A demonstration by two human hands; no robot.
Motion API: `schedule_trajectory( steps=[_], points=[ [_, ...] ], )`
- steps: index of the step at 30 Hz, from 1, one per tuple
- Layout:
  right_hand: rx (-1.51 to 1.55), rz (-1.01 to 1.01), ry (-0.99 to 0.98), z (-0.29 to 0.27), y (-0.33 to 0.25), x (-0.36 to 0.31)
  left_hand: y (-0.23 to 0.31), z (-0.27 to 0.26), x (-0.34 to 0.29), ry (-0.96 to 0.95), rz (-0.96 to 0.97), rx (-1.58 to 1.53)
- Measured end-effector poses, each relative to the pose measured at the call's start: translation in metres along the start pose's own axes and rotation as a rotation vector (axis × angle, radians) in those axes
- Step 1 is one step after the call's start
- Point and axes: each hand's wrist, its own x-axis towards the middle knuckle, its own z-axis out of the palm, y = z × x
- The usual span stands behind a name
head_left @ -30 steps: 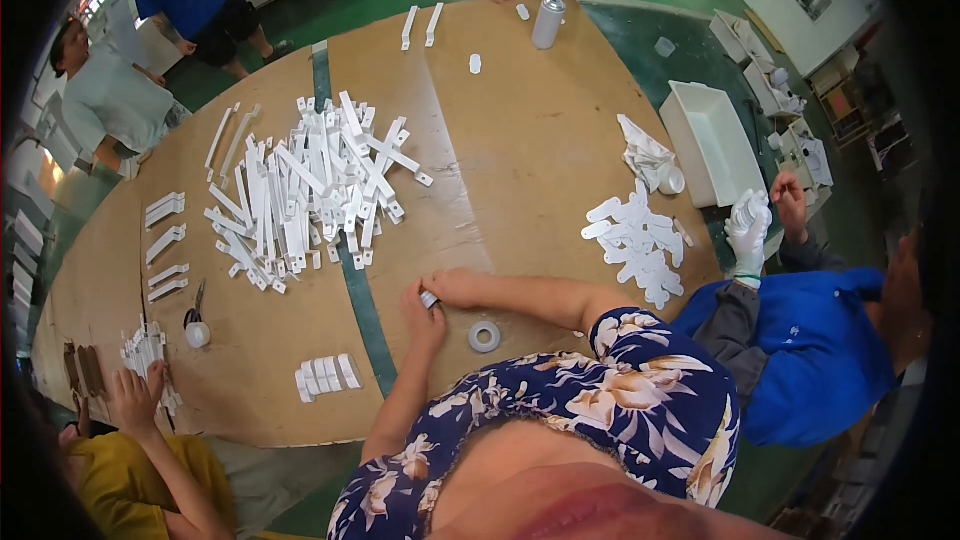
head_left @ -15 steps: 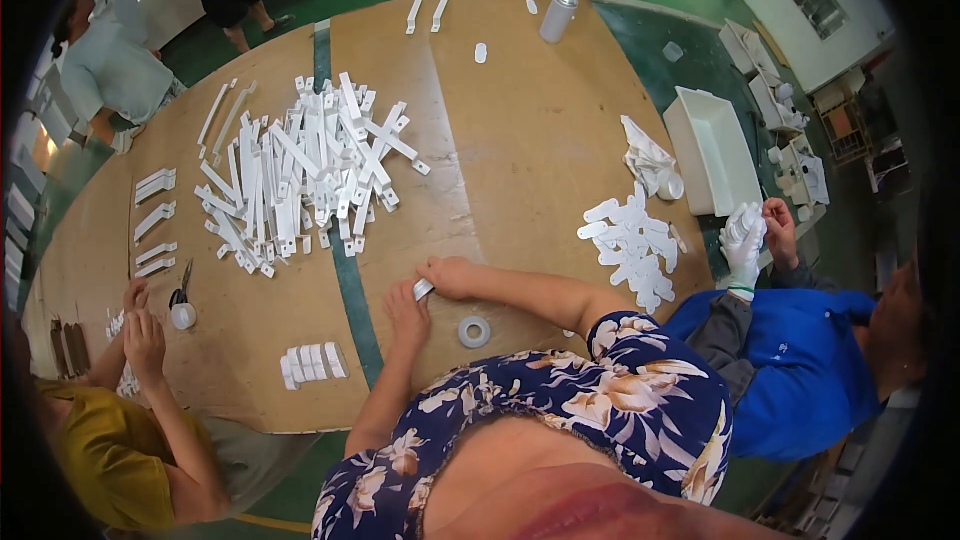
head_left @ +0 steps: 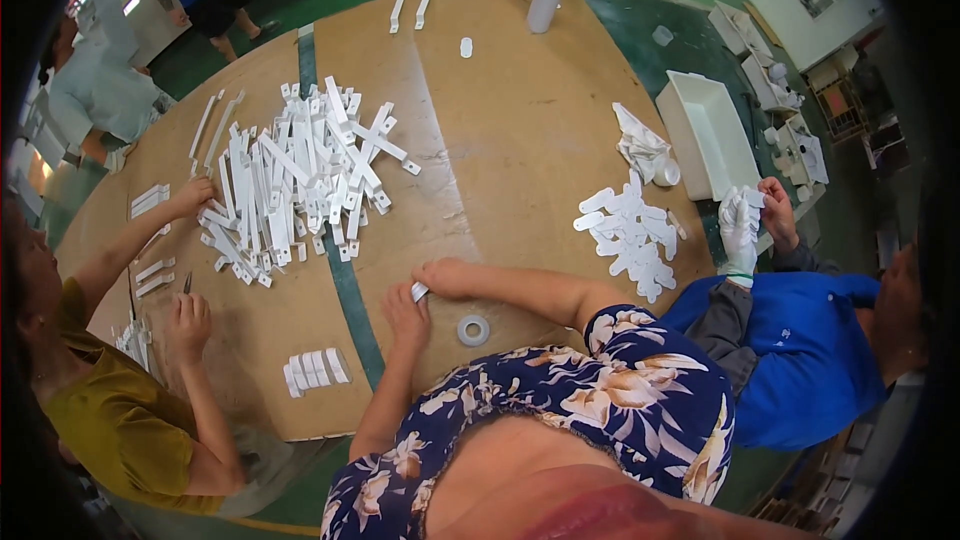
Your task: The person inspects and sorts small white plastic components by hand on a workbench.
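Observation:
At the near edge of the table, my left hand [head_left: 404, 316] and my right hand [head_left: 447, 278] meet around a small white piece [head_left: 419, 292]. Both hands are closed with the fingers bent on it, and they hide most of its shape. Just right of them a roll of pale tape [head_left: 473, 330] lies flat. To the left sits a neat row of several short white pieces [head_left: 317, 372], side by side. Beyond my hands is a large heap of white brackets [head_left: 300, 175]; a pile of flat white rounded plates [head_left: 632, 245] lies to the right.
A co-worker in mustard [head_left: 120, 430] reaches in from the left. Another in blue [head_left: 790, 360], with a white glove, works at right beside a white bin [head_left: 712, 135]. A spray can [head_left: 544, 6] stands at the far edge, and a crumpled white cloth [head_left: 642, 143] lies near the bin.
My hands keep nearly the same place and hold. The co-worker at left has stretched one arm to the bracket heap's left side. The far person's hand has come down near the table edge.

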Motion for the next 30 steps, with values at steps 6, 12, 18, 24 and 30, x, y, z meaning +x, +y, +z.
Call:
schedule_trajectory(
  steps=[6, 12, 18, 24, 30],
  points=[
    [-0.01, 0.019, -0.045, 0.006, -0.002, 0.007, -0.003, -0.005, -0.004, -0.026, -0.013, 0.034],
    [0.02, 0.033, -0.04, 0.0, -0.005, 0.003, -0.003, -0.005, -0.005, -0.029, -0.005, 0.085],
    [0.087, 0.029, -0.053, 0.012, 0.006, 0.009, -0.001, -0.003, -0.007, -0.168, -0.061, 0.152],
    [0.123, -0.011, 0.047, 0.009, 0.007, 0.002, -0.004, 0.002, -0.002, -0.047, 0.019, 0.158],
    [0.244, 0.146, 0.057, -0.045, 0.041, 0.001, -0.004, -0.001, -0.004, -0.05, -0.049, 0.153]
  ],
)
